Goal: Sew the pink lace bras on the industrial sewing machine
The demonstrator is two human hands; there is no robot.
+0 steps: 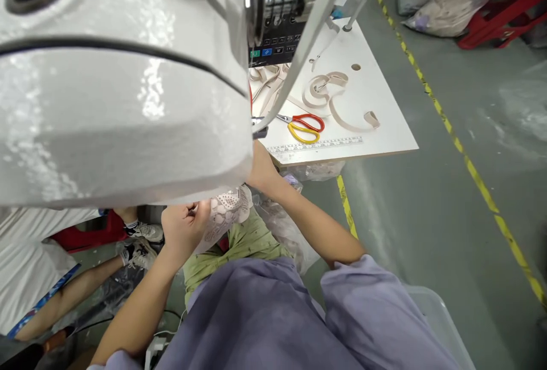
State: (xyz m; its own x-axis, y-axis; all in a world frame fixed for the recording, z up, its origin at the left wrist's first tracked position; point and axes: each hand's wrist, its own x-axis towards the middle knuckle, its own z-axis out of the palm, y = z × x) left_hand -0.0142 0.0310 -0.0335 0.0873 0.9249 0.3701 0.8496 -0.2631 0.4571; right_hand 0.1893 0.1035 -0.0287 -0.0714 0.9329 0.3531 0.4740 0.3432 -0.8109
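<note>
The white head of a sewing machine fills the upper left and covers part of both hands. My left hand is closed, thumb pressed to the fingers, at the edge of a pale pink piece of lace fabric. That fabric hangs above my lap, its upper part hidden behind the machine. My right hand reaches in at the machine's right side, near the table's front edge; its fingers are out of sight behind the machine head, so their grip does not show.
On the white table lie scissors with red and yellow handles, a clear ruler and loose beige strips. A control panel stands behind. Another person's legs are at left. Bags sit at far right.
</note>
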